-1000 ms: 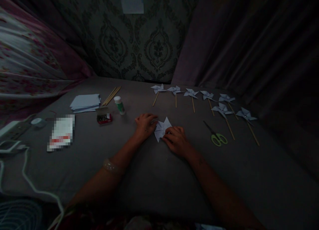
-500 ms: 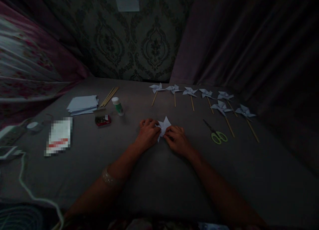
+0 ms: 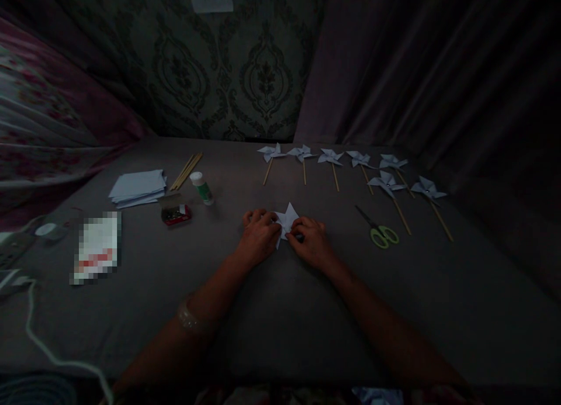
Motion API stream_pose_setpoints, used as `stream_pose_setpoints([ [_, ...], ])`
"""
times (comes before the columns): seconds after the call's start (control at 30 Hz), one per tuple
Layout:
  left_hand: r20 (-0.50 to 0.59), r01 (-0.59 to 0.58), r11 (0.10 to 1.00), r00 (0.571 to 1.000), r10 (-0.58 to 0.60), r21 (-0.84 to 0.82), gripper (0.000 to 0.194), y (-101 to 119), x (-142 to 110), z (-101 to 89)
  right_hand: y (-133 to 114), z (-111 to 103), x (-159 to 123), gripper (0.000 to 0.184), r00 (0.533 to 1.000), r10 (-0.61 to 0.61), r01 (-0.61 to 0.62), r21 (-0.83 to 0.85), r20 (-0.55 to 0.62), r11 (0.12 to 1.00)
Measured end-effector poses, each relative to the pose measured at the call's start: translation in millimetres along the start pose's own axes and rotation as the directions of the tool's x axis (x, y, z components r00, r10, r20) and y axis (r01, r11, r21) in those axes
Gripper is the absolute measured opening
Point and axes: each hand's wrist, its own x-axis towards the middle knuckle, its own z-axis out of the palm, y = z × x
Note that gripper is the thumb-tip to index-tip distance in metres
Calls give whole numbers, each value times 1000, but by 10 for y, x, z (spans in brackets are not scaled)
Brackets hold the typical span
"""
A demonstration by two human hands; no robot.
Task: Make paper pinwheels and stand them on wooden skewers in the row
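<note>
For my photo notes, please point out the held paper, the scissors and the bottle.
Held paper [image 3: 287, 219]: head view, visible middle.
Scissors [image 3: 377, 226]: head view, near the pivot.
Bottle [image 3: 203, 191]: head view, green side.

At my twelve o'clock I hold a folded white paper pinwheel [image 3: 286, 220], partly covered. Two visible tips point toward twelve and seven.

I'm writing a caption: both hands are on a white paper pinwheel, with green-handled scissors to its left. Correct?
Not quite: in the head view, the green-handled scissors lie to the right of the white paper pinwheel. The left hand and right hand are on it.
</note>
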Motion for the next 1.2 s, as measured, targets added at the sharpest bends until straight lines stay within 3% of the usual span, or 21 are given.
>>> stream_pose_setpoints([
  [0.4, -14, -14, 1000, 1000, 15, 23, 23, 4, -13, 30, 12, 64, 37, 16, 997, 76, -77, -27, -23, 997],
  [1.0, 3, 7, 1000, 1000, -7, -20, 22, 12, -16, 7, 20, 115, 61, 18, 995, 67, -74, -89, -80, 993],
  [1.2, 1, -2, 1000, 1000, 2, 13, 22, 12, -18, 2, 5, 113, 69, 16, 992, 118, -122, -104, -41, 987],
])
